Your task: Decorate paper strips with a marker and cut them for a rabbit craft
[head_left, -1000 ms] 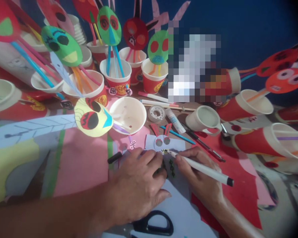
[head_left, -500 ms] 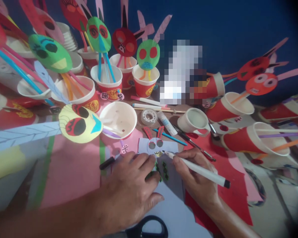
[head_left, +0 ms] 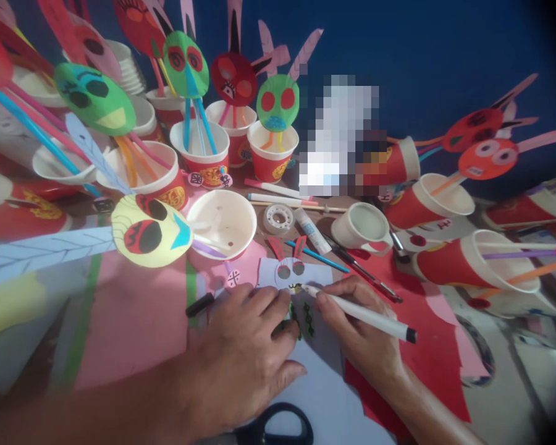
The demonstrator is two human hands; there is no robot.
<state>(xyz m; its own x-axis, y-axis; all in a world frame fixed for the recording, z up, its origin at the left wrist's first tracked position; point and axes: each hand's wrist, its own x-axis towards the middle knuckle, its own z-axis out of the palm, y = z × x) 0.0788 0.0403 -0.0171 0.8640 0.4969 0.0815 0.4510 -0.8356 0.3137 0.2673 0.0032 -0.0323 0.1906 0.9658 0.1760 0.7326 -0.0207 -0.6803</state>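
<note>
My right hand pinches a white marker pen with a black end. Its tip rests on the small yellow piece under the eyes of a pale paper face, where dark squiggles show. This face has grey round eyes and red ears with dark markings. My left hand lies on the pale blue paper, fingers apart and slightly bent, partly covering green leafy shapes. A black pen cap sits beside its fingers. Black scissor handles lie below that hand.
Red-and-white paper cups with straw-mounted paper faces stand at the back and both sides. Beyond my hands are an open cup, a tape roll, a glue stick and a mug. Red paper lies right, pink paper left.
The marker's tip has shifted left across the yellow piece, and its black end has moved left and slightly up. More dark squiggle shows there. My left hand stays in place.
</note>
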